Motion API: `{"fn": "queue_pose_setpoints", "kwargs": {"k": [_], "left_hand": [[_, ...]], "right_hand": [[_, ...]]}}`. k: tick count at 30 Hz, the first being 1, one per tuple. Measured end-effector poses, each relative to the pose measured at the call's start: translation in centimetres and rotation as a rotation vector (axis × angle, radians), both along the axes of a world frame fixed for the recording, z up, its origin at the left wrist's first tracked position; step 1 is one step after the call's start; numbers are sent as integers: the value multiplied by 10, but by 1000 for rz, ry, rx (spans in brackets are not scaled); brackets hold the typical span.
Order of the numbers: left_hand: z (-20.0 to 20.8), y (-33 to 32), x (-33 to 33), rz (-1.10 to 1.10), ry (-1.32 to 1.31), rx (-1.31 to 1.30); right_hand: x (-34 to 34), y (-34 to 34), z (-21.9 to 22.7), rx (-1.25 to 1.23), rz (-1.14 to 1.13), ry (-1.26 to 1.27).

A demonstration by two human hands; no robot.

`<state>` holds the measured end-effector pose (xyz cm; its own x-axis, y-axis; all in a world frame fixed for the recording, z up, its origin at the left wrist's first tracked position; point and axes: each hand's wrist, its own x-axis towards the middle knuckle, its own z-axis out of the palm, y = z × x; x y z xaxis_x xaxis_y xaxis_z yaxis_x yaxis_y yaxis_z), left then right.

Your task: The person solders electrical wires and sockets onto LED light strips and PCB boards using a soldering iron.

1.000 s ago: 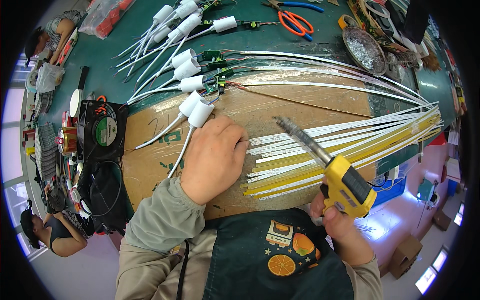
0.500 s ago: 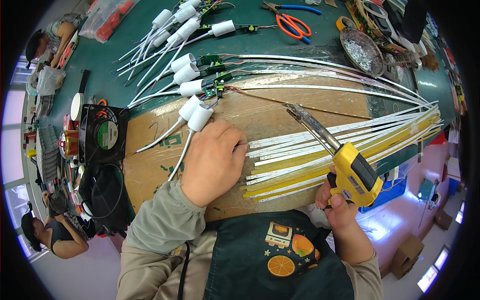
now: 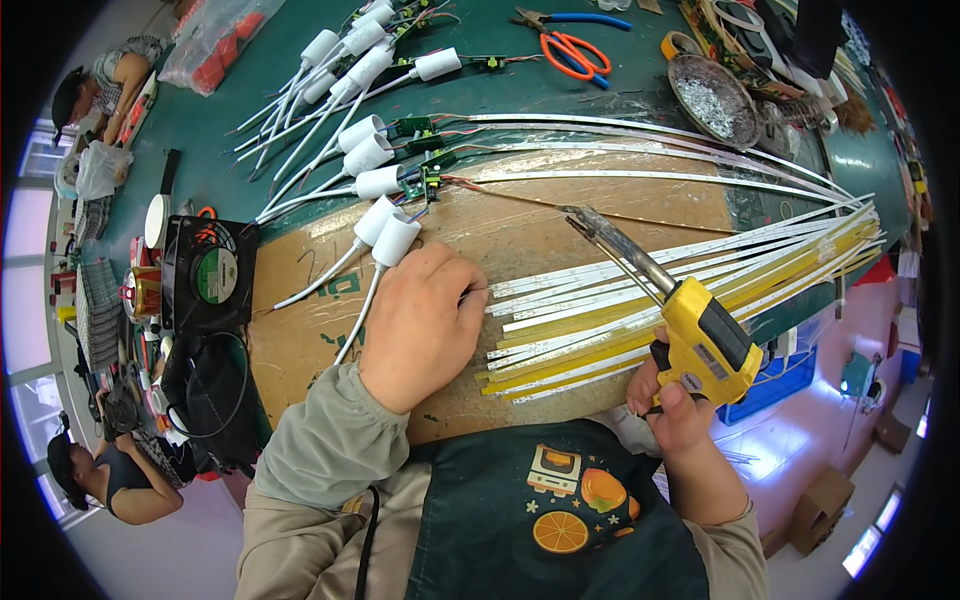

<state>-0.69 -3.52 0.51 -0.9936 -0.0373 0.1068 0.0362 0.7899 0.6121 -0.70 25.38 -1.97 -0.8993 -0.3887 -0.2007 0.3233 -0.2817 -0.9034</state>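
Observation:
My left hand (image 3: pixel 422 325) rests on the cardboard with its fingers curled together. Whatever they pinch is hidden beneath them. Just beyond its knuckles lie two white cylindrical caps with cables, the closer one (image 3: pixel 397 240) almost touching the hand. In my right hand (image 3: pixel 672 405) is a yellow and black soldering gun (image 3: pixel 712 340), its dark tip pointing up and left above the strips. Between the hands fans a bundle of thin white and yellow LED strips (image 3: pixel 600 315). Farther back, three caps (image 3: pixel 378 182) with small green circuit boards (image 3: pixel 430 177) are wired to long strips (image 3: pixel 620 177).
More white caps with cables (image 3: pixel 365 70) lie at the back. Orange-handled scissors (image 3: pixel 575 55) and blue-handled pliers (image 3: pixel 585 18) are beside them. A round dish of metallic scraps (image 3: pixel 712 98) stands back right, a black fan (image 3: pixel 210 270) at left. Two people work at far left.

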Motion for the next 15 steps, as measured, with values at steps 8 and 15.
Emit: {"fn": "queue_pose_setpoints", "kwargs": {"k": [8,15], "left_hand": [[2,1,1,-4,-10,-34],[7,-1,-1,-25,65,-236]], "right_hand": [[0,2,-1,-54,21,9],[-2,1,-3,-83,5,52]]}}
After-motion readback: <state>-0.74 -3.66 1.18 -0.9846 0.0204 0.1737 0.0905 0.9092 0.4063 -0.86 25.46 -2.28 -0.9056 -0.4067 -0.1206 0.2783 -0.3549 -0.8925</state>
